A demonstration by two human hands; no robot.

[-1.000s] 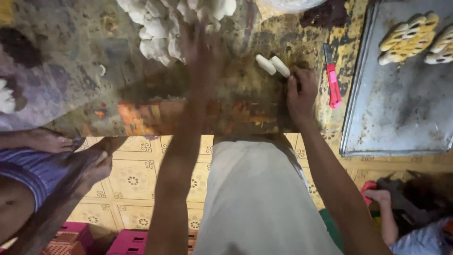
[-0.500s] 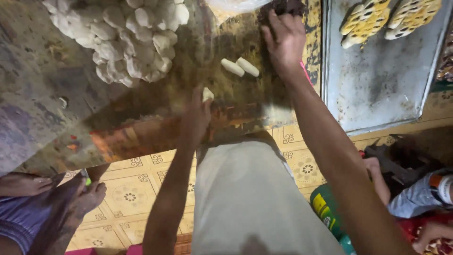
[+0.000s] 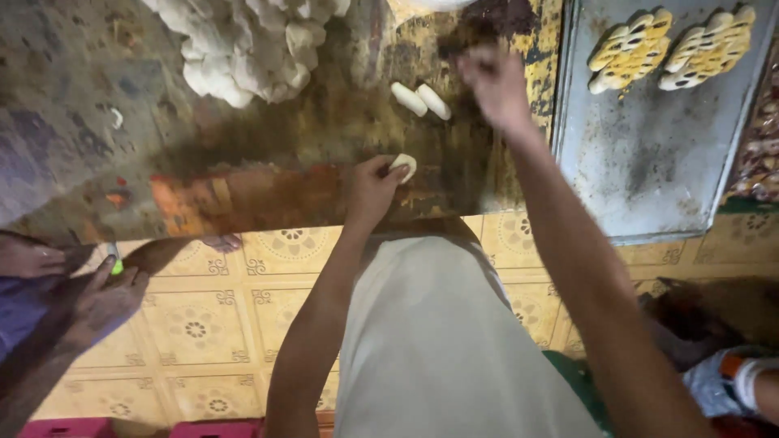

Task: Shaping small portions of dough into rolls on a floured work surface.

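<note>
Head view: person stood at worn counter.
Left hand: grip closed on small dough piece.
Right hand: blurred, grip unclear, at two o'clock from piece.
Dough rolls: twelve o'clock from piece.

A small, pale, oblong piece of dough lies pinched at the fingertips of the left hand, low over the worn, stained tabletop near its front edge. Just beyond it, two more pale, finger-shaped dough pieces lie side by side and touching on the tabletop, both slanted the same way, just beside the blurred right hand.
</note>
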